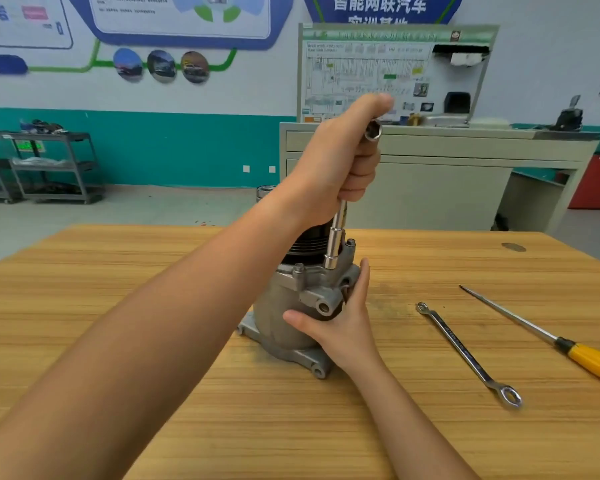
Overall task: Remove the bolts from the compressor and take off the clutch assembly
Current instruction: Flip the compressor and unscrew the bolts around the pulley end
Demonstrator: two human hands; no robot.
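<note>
Compressor: one, grey metal (pixel 284 306), standing on end on the wooden bench (pixel 187 393), just right of the frame's centre, with its flanged base down.
Clutch assembly: one, black and ribbed (pixel 305 244), on top of the compressor, partly hidden behind the left forearm.
Bolts: two heads in view (pixel 299 268) on the upper flange, one toward the left and one toward the right. Whatever sits under the socket is hidden.
Socket wrench: one, bright steel (pixel 336 237), nearly upright. Its lower socket is seated on the flange between the two bolt heads, and an open socket end shows at the top.
Loose tools: two, both lying on the bench at the right of the frame, well apart from the compressor. One is a ring spanner (pixel 465 353). The other is a screwdriver (pixel 582 358) with a yellow handle, its tip pointing toward upper left.
Shelves: one dark trolley (pixel 49 168) at the left edge, with things on its tiers too blurred to name.
Cabinet: one pale unit (pixel 430 174) behind the bench, carrying a wiring display board.
Left hand: fist closed (pixel 340 157) around the upper shaft of the socket wrench, with the thumb on top.
Right hand: spread flat (pixel 347 317) against the compressor's right side, fingers straight and pointing up, thumb laid across the front of the body.
</note>
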